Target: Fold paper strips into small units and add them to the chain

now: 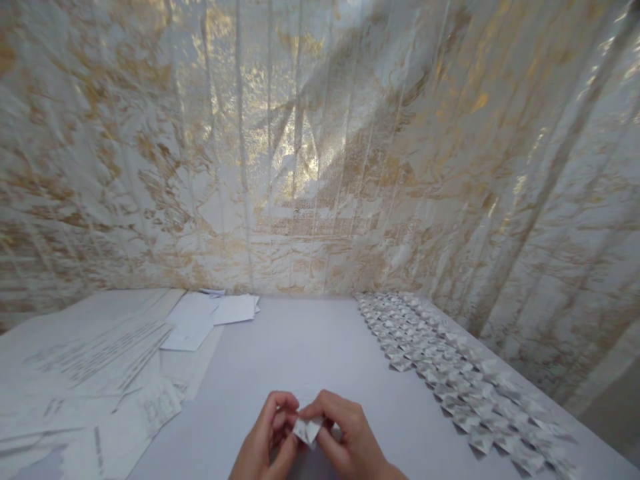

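Near the front edge of the white table, a small folded piece of paper [307,431] sits between my two hands. It is white with grey marks and has pointed, creased faces. My left hand [273,437] pinches its left side with curled fingers. On the other side, the thumb and forefinger of my right hand [347,433] grip its right edge. The fingertips hide part of the paper, and its underside does not show.
Rows of similar small folded paper pieces [440,373] cover the table's right side. Printed paper sheets [100,360] overlap on the left, with blank white slips [190,320] behind them. A white and gold patterned curtain [310,147] hangs along the back of the table [300,340].
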`<action>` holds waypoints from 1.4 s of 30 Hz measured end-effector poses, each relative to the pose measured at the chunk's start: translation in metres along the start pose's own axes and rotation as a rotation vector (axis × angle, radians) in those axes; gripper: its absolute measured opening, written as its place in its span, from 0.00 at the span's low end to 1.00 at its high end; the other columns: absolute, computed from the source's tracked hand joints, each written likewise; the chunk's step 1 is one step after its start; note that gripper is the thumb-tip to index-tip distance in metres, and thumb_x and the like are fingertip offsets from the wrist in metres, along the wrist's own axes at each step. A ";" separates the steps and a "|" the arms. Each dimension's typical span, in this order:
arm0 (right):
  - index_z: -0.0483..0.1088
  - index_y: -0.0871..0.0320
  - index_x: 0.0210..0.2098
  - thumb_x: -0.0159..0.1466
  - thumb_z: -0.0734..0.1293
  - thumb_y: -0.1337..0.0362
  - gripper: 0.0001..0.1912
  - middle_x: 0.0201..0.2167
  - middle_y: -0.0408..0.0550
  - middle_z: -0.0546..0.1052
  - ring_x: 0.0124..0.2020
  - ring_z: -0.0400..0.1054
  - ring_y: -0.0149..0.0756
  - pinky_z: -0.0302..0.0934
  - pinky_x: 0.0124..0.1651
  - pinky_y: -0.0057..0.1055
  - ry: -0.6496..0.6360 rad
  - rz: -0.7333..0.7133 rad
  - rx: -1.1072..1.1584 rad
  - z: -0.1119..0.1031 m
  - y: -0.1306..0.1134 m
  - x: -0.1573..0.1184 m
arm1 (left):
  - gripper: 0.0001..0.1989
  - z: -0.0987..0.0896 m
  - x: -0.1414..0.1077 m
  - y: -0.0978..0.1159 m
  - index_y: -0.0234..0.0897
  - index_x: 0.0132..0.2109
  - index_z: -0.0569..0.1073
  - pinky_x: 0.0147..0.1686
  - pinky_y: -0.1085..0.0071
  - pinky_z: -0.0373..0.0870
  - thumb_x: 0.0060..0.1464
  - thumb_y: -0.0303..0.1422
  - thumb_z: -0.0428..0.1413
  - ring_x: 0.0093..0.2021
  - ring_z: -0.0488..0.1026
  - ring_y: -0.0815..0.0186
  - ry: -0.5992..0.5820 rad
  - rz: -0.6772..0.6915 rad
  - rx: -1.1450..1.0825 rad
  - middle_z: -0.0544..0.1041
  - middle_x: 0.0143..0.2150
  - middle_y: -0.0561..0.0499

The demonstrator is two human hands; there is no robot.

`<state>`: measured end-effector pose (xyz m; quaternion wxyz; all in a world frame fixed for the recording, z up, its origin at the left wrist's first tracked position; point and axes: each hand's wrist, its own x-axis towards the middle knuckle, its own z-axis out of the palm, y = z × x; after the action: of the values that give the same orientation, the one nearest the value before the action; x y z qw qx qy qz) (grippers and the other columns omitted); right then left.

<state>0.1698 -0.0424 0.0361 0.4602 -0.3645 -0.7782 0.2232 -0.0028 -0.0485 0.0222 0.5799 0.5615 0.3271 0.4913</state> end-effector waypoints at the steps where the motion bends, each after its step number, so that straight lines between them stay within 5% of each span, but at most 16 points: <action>1: 0.77 0.57 0.38 0.64 0.62 0.70 0.12 0.30 0.48 0.79 0.29 0.72 0.36 0.61 0.33 0.28 0.006 -0.024 0.018 -0.001 0.000 0.000 | 0.20 0.000 0.000 0.001 0.42 0.42 0.70 0.40 0.69 0.67 0.58 0.54 0.59 0.38 0.74 0.62 0.015 0.013 -0.009 0.75 0.35 0.54; 6: 0.78 0.53 0.43 0.62 0.61 0.75 0.18 0.33 0.48 0.81 0.34 0.75 0.38 0.66 0.38 0.30 0.013 -0.111 0.074 -0.004 0.001 0.002 | 0.16 -0.002 0.001 0.000 0.42 0.41 0.73 0.40 0.71 0.67 0.54 0.46 0.66 0.37 0.73 0.64 0.087 -0.002 -0.044 0.75 0.34 0.56; 12: 0.73 0.51 0.53 0.61 0.61 0.76 0.24 0.40 0.49 0.81 0.40 0.76 0.38 0.68 0.44 0.31 -0.013 -0.216 0.112 -0.002 0.000 -0.002 | 0.24 -0.006 0.004 0.001 0.38 0.39 0.76 0.38 0.69 0.67 0.50 0.54 0.66 0.35 0.72 0.62 0.088 -0.045 0.034 0.77 0.32 0.53; 16: 0.71 0.53 0.54 0.65 0.63 0.70 0.19 0.43 0.50 0.79 0.41 0.74 0.38 0.67 0.43 0.31 0.046 -0.048 0.134 -0.002 -0.001 -0.003 | 0.22 -0.010 0.006 0.010 0.38 0.34 0.76 0.35 0.69 0.64 0.53 0.54 0.63 0.32 0.70 0.62 0.050 -0.064 0.153 0.75 0.30 0.53; 20: 0.75 0.55 0.39 0.66 0.69 0.57 0.08 0.34 0.47 0.76 0.37 0.70 0.38 0.63 0.38 0.31 0.058 0.050 0.145 -0.002 -0.005 0.002 | 0.19 -0.011 0.006 0.017 0.39 0.32 0.75 0.33 0.70 0.62 0.55 0.50 0.62 0.31 0.68 0.63 0.031 -0.034 0.334 0.71 0.29 0.55; 25: 0.73 0.55 0.27 0.66 0.70 0.46 0.20 0.28 0.44 0.72 0.33 0.66 0.38 0.59 0.39 0.34 0.084 0.160 0.234 0.000 -0.008 0.005 | 0.17 -0.009 0.004 0.023 0.40 0.29 0.74 0.35 0.69 0.63 0.58 0.48 0.60 0.32 0.67 0.62 0.015 0.019 0.424 0.70 0.29 0.55; 30: 0.69 0.56 0.23 0.54 0.73 0.35 0.30 0.23 0.39 0.67 0.26 0.59 0.33 0.53 0.33 0.31 0.116 0.393 0.519 0.009 0.000 0.003 | 0.19 -0.008 0.004 0.023 0.40 0.29 0.71 0.34 0.70 0.61 0.57 0.49 0.60 0.31 0.66 0.63 0.018 0.030 0.390 0.68 0.29 0.56; 37: 0.68 0.57 0.29 0.55 0.75 0.39 0.28 0.22 0.36 0.64 0.25 0.55 0.30 0.50 0.32 0.28 0.096 0.482 0.648 0.017 0.007 0.003 | 0.27 -0.010 0.008 0.016 0.38 0.29 0.71 0.30 0.71 0.57 0.55 0.60 0.57 0.28 0.61 0.65 0.043 -0.077 0.271 0.64 0.25 0.58; 42: 0.69 0.55 0.41 0.62 0.72 0.49 0.17 0.26 0.38 0.67 0.26 0.60 0.32 0.53 0.31 0.28 0.063 0.411 0.554 0.011 0.005 0.002 | 0.23 -0.015 0.012 0.015 0.37 0.36 0.75 0.31 0.70 0.62 0.56 0.55 0.60 0.30 0.66 0.65 0.051 -0.069 0.231 0.69 0.27 0.57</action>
<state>0.1612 -0.0377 0.0282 0.5109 -0.3812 -0.5838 0.5028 -0.0160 -0.0342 0.0364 0.5194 0.6001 0.4154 0.4444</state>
